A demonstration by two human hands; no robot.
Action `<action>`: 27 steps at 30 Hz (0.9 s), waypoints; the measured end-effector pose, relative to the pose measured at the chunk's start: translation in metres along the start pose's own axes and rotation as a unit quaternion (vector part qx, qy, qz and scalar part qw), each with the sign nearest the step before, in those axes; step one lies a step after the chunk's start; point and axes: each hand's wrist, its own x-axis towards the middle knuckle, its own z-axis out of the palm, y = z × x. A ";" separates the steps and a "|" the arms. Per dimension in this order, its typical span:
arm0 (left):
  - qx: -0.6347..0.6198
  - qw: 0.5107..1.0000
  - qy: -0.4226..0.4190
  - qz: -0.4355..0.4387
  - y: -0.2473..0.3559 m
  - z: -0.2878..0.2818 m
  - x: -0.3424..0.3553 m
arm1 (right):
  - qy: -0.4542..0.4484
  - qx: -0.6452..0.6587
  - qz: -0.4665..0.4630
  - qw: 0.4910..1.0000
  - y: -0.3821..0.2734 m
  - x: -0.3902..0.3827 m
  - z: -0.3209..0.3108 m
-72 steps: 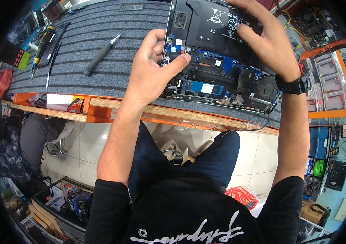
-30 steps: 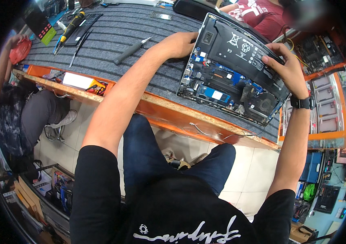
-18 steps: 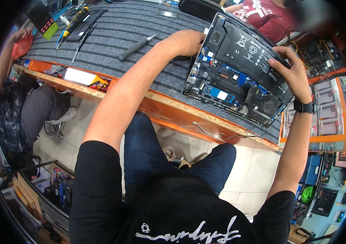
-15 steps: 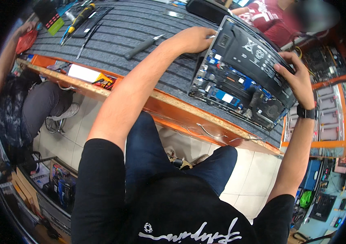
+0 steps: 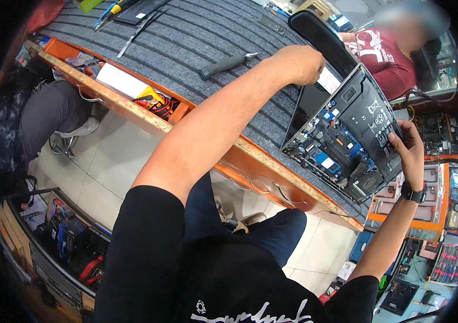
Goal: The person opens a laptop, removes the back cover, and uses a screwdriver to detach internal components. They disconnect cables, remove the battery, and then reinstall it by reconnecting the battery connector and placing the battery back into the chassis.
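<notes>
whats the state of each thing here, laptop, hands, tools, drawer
opened laptop: bottom cover off, boards and fan bare, tilted up on edge off the mat
left hand: gripping the laptop's upper left edge
right hand: gripping the laptop's right edge, watch on the wrist
black-handled tool: lying flat on the grey mat, untouched
drawer: pulled open under the bench edge, red and yellow items inside
</notes>
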 end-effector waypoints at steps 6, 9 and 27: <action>0.008 0.998 -0.024 -0.052 -0.006 0.006 0.004 | -0.002 0.011 0.001 1.000 -0.001 0.000 -0.002; 0.009 0.999 -0.027 -0.046 -0.010 0.008 0.006 | 0.004 0.004 -0.011 1.000 -0.003 0.000 0.000; -0.119 0.979 0.099 0.131 0.049 -0.072 0.046 | -0.007 -0.113 -0.151 0.982 0.010 0.006 -0.012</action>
